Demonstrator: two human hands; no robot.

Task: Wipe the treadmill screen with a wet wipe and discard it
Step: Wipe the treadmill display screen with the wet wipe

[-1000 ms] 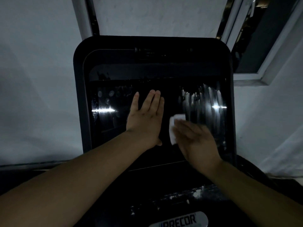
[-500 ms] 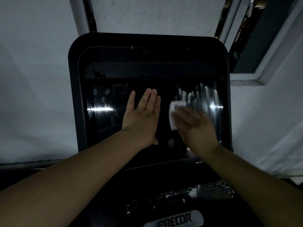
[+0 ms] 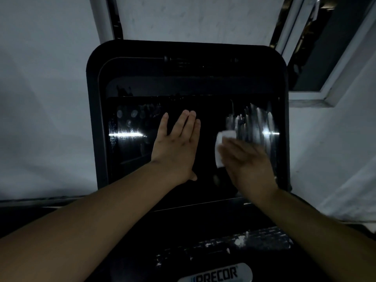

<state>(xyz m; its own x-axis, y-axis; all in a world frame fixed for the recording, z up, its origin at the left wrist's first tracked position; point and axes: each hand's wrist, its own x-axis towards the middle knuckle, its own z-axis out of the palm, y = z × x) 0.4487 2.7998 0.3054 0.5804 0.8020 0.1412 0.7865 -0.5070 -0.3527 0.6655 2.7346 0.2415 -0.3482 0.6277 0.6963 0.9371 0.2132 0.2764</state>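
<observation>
The black treadmill screen (image 3: 209,110) fills the middle of the view, dark and glossy. My left hand (image 3: 177,147) lies flat on the glass left of centre, fingers straight and pointing up, holding nothing. My right hand (image 3: 246,161) presses a white wet wipe (image 3: 220,143) against the right half of the screen; only the wipe's upper and left edge shows past my blurred fingers. Wet vertical streaks (image 3: 254,123) shine above the wipe. Smudges and fingerprints (image 3: 130,117) sit on the left part.
A silver PRECOR badge (image 3: 216,274) and a vent strip (image 3: 223,244) lie on the console below the screen. White walls flank the console. A window frame (image 3: 317,94) stands at the upper right.
My right hand has slid the wipe up the right half of the screen and slightly rightward. The left hand stays flat in the same spot. The view has shifted a little.
</observation>
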